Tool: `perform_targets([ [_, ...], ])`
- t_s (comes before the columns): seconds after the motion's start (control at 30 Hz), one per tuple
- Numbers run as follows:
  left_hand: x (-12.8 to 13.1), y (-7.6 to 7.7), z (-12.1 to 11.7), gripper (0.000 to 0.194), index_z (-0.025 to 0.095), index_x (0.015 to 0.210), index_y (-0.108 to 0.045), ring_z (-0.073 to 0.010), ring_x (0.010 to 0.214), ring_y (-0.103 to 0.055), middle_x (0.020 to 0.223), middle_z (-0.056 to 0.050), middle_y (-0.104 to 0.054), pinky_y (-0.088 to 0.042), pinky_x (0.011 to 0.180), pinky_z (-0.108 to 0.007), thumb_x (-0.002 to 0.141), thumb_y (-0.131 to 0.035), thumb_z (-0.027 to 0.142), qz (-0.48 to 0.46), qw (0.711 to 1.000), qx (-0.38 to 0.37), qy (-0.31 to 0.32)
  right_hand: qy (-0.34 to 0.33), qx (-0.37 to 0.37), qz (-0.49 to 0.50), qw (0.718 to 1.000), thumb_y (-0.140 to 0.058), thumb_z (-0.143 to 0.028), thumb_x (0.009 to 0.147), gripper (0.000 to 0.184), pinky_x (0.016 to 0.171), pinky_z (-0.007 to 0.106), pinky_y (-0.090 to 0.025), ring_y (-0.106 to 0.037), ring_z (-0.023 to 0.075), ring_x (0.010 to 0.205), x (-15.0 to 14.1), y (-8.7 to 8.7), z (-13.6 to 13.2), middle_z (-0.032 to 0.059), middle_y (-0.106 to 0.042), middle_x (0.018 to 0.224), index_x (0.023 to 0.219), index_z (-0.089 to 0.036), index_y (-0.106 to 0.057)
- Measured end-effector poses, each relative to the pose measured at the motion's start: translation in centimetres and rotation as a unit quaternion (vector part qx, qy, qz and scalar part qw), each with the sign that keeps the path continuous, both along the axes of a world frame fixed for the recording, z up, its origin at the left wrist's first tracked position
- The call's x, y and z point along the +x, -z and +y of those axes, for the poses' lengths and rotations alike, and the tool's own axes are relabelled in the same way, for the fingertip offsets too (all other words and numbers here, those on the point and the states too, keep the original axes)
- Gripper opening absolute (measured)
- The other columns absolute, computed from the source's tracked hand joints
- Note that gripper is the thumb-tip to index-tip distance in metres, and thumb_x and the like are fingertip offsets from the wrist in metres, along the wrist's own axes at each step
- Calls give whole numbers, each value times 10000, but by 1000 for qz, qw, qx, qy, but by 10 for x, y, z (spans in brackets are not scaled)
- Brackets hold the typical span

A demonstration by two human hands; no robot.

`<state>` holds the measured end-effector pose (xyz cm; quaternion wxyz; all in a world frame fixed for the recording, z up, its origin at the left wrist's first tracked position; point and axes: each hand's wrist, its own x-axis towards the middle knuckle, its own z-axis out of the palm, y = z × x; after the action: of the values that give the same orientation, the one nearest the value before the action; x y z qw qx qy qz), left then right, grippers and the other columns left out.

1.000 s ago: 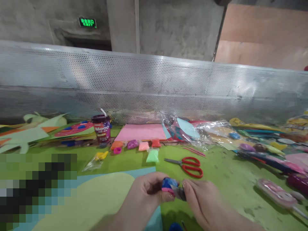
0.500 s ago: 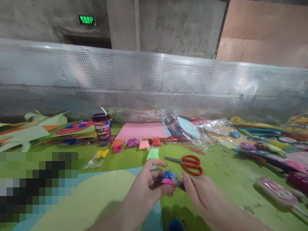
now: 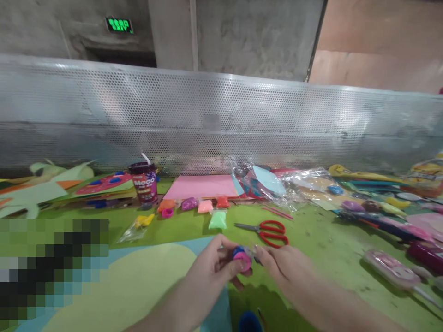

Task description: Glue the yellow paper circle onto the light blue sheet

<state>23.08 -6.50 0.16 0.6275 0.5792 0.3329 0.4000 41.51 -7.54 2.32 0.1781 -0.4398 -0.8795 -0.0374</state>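
My left hand (image 3: 216, 265) pinches a small blue and pink lump of clay (image 3: 241, 257) above the green table (image 3: 311, 249). My right hand (image 3: 282, 263) meets it from the right, its fingertips closed on the clear wrapper at the lump's side. Both hands hover just over the edge of a pale yellow and blue paper sheet (image 3: 138, 281). Red-handled scissors (image 3: 266, 230) lie just beyond the hands.
Small clay packets (image 3: 204, 207) in several colours, a purple drink cup (image 3: 143, 182), pink paper (image 3: 202, 186) and plastic bags (image 3: 277, 186) line the back. Craft supplies crowd the right side. A perforated metal screen (image 3: 221, 124) closes off the far edge. A blue item (image 3: 249, 323) sits at the bottom.
Both hands have drifted slightly up and left with the clay lump; the pink part now faces me more. The view shifted a little.
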Motion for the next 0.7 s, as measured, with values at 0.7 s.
perform_targets([
  [0.7, -13, -4, 12, 219, 227, 1037, -584, -144, 772, -531, 1077, -38, -553, -419, 729, -266, 836, -504, 259, 335, 895, 283, 83, -2, -338, -22, 941, -391, -450, 873, 257, 551, 265, -430, -532, 124, 596, 28, -54, 15, 18, -598, 772, 936, -205, -435],
])
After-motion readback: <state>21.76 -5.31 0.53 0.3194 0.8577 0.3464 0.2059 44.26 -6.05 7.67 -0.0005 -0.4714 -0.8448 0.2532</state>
